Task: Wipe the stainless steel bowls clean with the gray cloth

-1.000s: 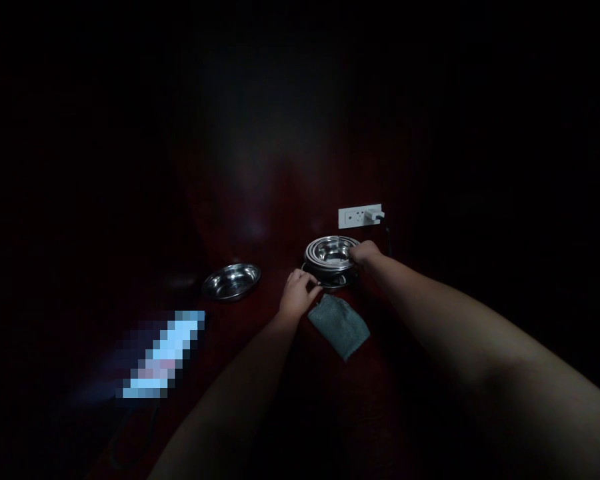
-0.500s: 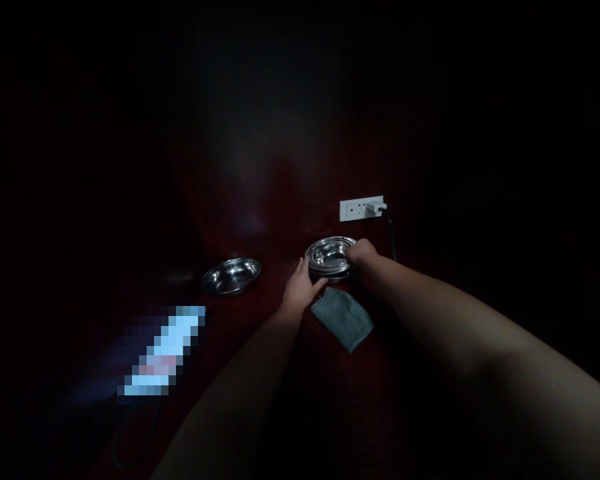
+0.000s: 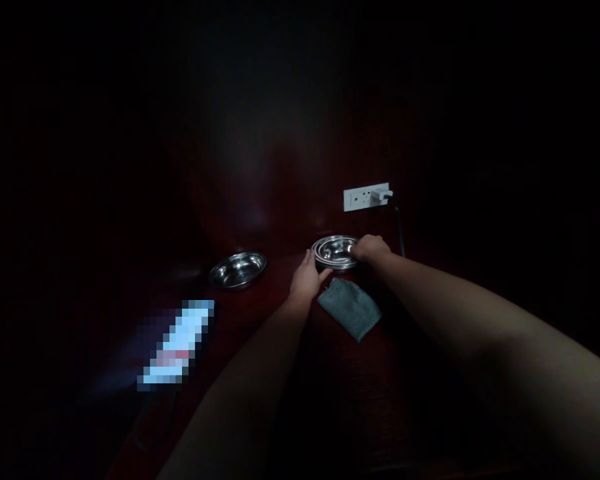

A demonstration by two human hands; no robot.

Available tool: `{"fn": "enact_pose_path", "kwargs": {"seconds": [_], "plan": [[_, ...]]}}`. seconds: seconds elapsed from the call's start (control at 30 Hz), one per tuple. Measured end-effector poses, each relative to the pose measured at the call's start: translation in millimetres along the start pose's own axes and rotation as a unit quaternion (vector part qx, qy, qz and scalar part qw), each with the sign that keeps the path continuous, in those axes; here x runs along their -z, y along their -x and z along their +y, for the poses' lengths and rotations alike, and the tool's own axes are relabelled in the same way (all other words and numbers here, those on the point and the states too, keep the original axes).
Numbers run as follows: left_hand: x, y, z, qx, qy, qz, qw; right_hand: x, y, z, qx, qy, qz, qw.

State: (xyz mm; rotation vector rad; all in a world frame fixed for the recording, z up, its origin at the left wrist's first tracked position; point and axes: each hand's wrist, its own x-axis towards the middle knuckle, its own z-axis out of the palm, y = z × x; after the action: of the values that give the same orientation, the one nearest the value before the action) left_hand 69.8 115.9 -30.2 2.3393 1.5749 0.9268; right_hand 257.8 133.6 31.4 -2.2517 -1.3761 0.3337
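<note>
A stack of shiny steel bowls point(image 3: 336, 265) sits near the wall, nested one in another. From the right, my right hand point(image 3: 373, 249) grips the rim of the upper bowls, fingers reaching over the inside edge. My left hand point(image 3: 306, 280) cups the stack's left and front side, its thumb spread from the fingers. A folded grey-green cloth point(image 3: 351, 309) lies just in front of the stack. To the left, apart from both hands, a single wide steel bowl point(image 3: 238, 271) stands upright on the dark red surface point(image 3: 275, 293).
A lit, blurred screen point(image 3: 180, 343) lies at the left, with a cable loop point(image 3: 155, 440) below it. A white wall socket point(image 3: 359, 198) holds a plug point(image 3: 381, 195); its cord point(image 3: 399, 230) hangs behind my right hand. Surroundings are very dark.
The view has shifted slightly, moving the scene rightward and up. The upper bowls seem to sit lower and closer on the stack. Both hands stay at its sides.
</note>
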Motion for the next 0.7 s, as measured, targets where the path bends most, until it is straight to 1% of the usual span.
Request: {"fn": "enact_pose_path", "kwargs": {"seconds": [0.1,0.17,0.2,0.23,0.27,0.3,0.37,0.43,0.5,0.57,0.6,0.63,0.7], "plan": [[0.9,0,0,-0.004,-0.004,-0.002,1.000,7,13,4,0.002,0.004,-0.002,1.000],[1.9,1,0,-0.006,-0.005,0.005,1.000,14,28,8,0.013,-0.001,0.018,1.000],[2.5,2,1,-0.010,-0.008,0.006,1.000,17,38,11,0.026,-0.005,0.040,0.999],[3.1,3,3,-0.015,-0.013,0.002,1.000,20,48,14,0.062,-0.018,0.090,0.994],[3.8,5,4,-0.012,-0.026,0.000,1.000,22,60,18,0.091,-0.033,0.114,0.989],[4.8,8,6,-0.010,-0.047,-0.009,0.999,23,72,23,0.123,-0.039,0.104,0.986],[8.4,15,8,-0.010,-0.091,-0.028,0.995,23,95,32,0.174,-0.039,0.036,0.983],[16.4,23,8,-0.022,-0.115,-0.039,0.992,19,115,40,0.198,-0.021,-0.035,0.979],[31.0,28,4,-0.037,-0.145,-0.053,0.987,13,129,45,0.195,-0.011,-0.067,0.978],[52.7,28,-6,-0.035,-0.181,-0.059,0.981,6,138,47,0.217,-0.003,-0.118,0.969],[65.4,27,-12,-0.025,-0.200,-0.058,0.978,2,140,47,0.237,0.008,-0.131,0.963],[78.6,25,-20,-0.012,-0.220,-0.058,0.974,-2,141,46,0.259,0.024,-0.126,0.957],[104.2,19,-35,0.022,-0.259,-0.074,0.963,-8,139,46,0.286,0.059,-0.093,0.952]]}}
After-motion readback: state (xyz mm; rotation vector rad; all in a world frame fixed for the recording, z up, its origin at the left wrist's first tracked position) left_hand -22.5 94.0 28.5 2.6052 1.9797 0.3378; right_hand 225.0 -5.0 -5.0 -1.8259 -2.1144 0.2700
